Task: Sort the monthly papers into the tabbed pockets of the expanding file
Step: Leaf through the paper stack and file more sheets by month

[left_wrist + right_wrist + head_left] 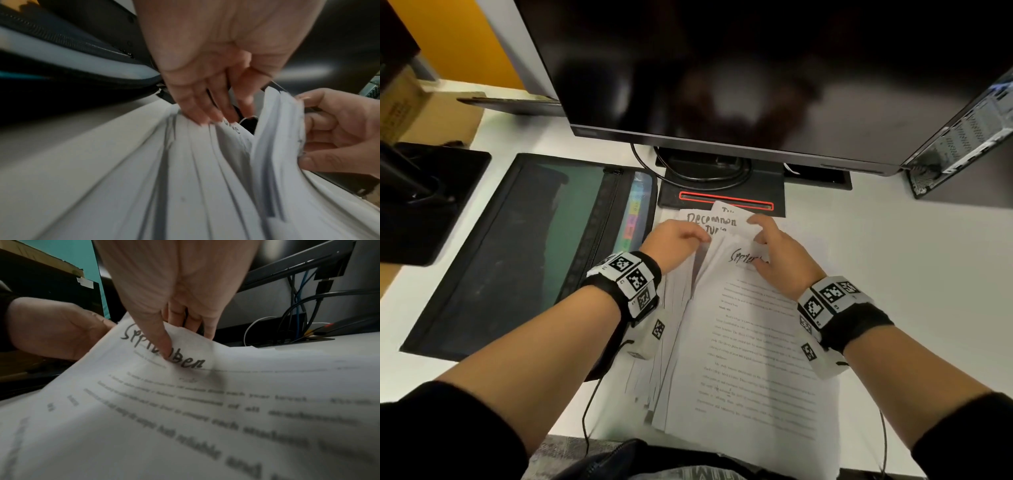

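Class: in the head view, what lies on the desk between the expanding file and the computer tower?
The monitor's stand, and nearer us the papers under both hands, lie between expanding file and computer tower.

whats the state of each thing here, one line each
black zippered expanding file: unzipped, lying flat, coloured tabs showing
white September-headed paper sheet: top edge lifted in right hand's grip
white fanned paper stack: spread on desk
left hand: fingers on stack
right hand: pinching September sheet
black monitor: off

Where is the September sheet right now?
In the head view, the September sheet tops the paper pile in front of the monitor stand, right of the file. The right hand pinches its top edge.
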`<state>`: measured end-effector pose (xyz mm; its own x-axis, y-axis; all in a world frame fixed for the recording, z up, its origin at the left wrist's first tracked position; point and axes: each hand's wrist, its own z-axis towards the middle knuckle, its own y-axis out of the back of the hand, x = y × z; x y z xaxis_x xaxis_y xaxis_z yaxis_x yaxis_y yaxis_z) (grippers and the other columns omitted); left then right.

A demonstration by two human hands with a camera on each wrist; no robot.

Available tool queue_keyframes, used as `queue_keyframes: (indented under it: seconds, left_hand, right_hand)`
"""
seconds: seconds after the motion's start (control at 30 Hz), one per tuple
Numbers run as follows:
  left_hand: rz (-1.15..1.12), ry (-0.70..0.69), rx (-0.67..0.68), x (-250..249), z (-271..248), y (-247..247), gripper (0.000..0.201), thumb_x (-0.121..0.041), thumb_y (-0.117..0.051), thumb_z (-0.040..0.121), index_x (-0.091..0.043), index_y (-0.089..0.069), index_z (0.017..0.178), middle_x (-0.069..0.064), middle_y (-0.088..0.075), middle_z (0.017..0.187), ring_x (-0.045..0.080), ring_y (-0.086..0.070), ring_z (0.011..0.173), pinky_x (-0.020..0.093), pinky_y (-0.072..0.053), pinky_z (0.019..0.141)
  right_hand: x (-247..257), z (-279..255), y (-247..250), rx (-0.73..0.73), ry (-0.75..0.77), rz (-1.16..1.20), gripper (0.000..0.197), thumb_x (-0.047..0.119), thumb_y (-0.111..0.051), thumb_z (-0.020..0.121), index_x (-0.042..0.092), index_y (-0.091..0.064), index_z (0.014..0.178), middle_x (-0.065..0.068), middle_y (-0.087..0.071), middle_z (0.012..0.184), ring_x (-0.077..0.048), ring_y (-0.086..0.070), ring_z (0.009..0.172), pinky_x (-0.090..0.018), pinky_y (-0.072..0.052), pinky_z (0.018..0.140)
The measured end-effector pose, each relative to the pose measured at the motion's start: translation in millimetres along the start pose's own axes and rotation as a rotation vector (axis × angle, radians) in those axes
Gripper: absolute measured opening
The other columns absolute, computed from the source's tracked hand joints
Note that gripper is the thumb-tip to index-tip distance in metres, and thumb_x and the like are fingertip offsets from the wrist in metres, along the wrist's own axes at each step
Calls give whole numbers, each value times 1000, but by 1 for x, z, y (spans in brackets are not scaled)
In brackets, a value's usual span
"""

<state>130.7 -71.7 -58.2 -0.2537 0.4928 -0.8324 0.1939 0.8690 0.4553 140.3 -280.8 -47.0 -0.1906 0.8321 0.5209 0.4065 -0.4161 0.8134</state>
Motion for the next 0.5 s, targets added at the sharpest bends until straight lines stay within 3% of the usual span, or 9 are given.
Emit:
queue_keyframes:
  seconds: [0.07, 0.13, 0.23, 0.3, 0.37, 0.43, 0.5]
  left_hand:
    - [170, -10, -127, 2, 4, 3, 31, -7, -52, 91, -15, -62, 118, 3, -59, 122, 16, -54, 108, 20, -41, 87]
    - [318, 11, -86, 5, 9, 2, 48, -22, -63, 87, -16, -50, 133, 6, -49, 132, 21, -48, 120, 26, -38, 98]
    - [511, 60, 26, 3, 12, -6, 72, -43, -72, 76, -28, -41, 139, 4, -39, 135, 24, -34, 128, 40, -33, 107]
    - [585, 51, -4, 0, 12, -11, 64, -40, -73, 74, -32, -46, 132, 1, -39, 133, 24, -34, 125, 40, -34, 103]
    - [595, 4, -72, -1, 12, -12, 42, -30, -71, 77, -28, -57, 116, 0, -43, 128, 23, -37, 120, 38, -32, 99]
    - [554, -77, -88, -4, 10, -11, 15, -24, -70, 78, -24, -61, 90, -1, -50, 118, 23, -43, 116, 37, -31, 98]
    - [460, -138, -24, -6, 7, -9, 21, -19, -70, 78, -27, -53, 70, -2, -53, 103, 24, -49, 108, 38, -37, 98]
  right_hand:
    - [-3, 0, -1, 14, 41, -23, 53, 6, -55, 89, 25, -38, 136, -3, -56, 110, -20, -52, 103, -28, -40, 91]
    - [-6, 1, -3, 30, 139, -94, 37, -4, -54, 84, 10, -61, 117, -10, -60, 107, -28, -54, 106, -28, -39, 90]
    - [-8, 2, -5, 55, 163, -145, 25, -4, -57, 82, 5, -68, 102, -12, -60, 103, -28, -54, 101, -25, -38, 84]
    - [-9, 3, -6, 45, 159, -164, 19, 6, -61, 85, 8, -67, 103, -8, -57, 112, -24, -51, 108, -18, -32, 86]
    - [-10, 4, -7, 29, 164, -164, 21, 12, -64, 85, 9, -67, 105, -5, -47, 132, -23, -39, 125, -17, -26, 98]
    - [-9, 3, -5, -16, 173, -146, 21, 14, -66, 84, 11, -69, 105, -2, -31, 150, -21, -23, 138, -27, -22, 113]
    - [-8, 3, -4, -33, 189, -134, 21, 15, -66, 85, 12, -69, 106, 0, -29, 152, -20, -20, 141, -35, -20, 117]
